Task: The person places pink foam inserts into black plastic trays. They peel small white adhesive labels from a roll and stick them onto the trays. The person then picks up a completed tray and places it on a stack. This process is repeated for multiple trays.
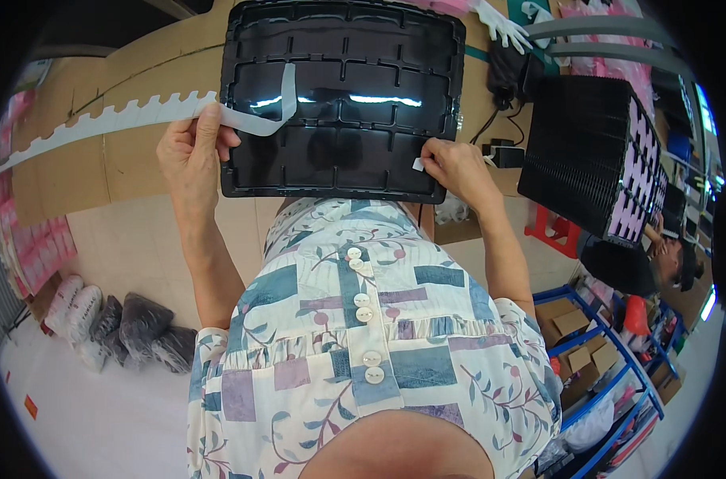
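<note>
A black moulded plastic tray (pixel 343 76) with ribbed compartments lies in front of me, its near edge by my waist. My left hand (pixel 190 156) is closed on a long white paper strip (pixel 115 124), notched along one edge, at the tray's left side. One end of the strip runs far out to the left; the other curls up over the tray. My right hand (pixel 464 172) pinches a small white sticker-like piece (pixel 418 164) at the tray's lower right corner. Whether that piece touches the tray I cannot tell.
A tall stack of black trays (pixel 574 152) stands at the right. Brown cardboard (pixel 131 80) covers the table. A white glove (pixel 500 28) and black cables lie at the back right. Blue shelving (pixel 618 343) with boxes stands lower right; another person (pixel 670 259) is at far right.
</note>
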A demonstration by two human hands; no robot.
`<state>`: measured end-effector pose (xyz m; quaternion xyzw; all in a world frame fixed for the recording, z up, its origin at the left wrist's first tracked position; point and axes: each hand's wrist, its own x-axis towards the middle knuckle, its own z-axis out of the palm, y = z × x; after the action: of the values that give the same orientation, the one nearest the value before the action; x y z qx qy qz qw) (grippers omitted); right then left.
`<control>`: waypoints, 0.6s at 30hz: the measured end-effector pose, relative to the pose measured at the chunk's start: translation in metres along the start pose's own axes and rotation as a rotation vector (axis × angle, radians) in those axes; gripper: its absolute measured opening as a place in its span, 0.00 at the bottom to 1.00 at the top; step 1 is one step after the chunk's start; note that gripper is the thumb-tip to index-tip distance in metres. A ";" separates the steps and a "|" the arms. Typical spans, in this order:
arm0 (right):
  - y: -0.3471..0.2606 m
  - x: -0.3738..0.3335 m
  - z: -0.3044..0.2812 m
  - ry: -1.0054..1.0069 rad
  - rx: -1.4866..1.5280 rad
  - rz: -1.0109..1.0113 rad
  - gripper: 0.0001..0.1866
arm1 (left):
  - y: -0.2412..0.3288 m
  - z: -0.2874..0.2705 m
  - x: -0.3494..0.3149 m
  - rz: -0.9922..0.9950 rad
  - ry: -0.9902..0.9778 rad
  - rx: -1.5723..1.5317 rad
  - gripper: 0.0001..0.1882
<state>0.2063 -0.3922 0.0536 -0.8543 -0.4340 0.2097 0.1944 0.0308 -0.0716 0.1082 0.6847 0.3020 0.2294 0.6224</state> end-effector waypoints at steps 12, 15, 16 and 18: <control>-0.015 -0.011 0.037 0.128 -0.429 -0.177 0.05 | -0.005 -0.117 0.018 0.168 0.375 0.020 0.09; -0.001 -0.004 0.029 0.182 -0.231 -0.233 0.05 | 0.015 -0.147 0.006 0.264 0.714 -0.259 0.07; -0.001 -0.004 0.025 0.150 -0.229 -0.197 0.05 | 0.002 -0.179 -0.001 0.287 0.717 -0.245 0.06; -0.006 -0.005 0.024 0.114 -0.295 -0.177 0.06 | -0.047 -0.262 -0.018 0.333 0.740 -0.217 0.08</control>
<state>0.1868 -0.3892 0.0375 -0.8425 -0.5219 0.0770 0.1091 -0.1684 0.1052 0.0947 0.5260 0.3644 0.5878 0.4950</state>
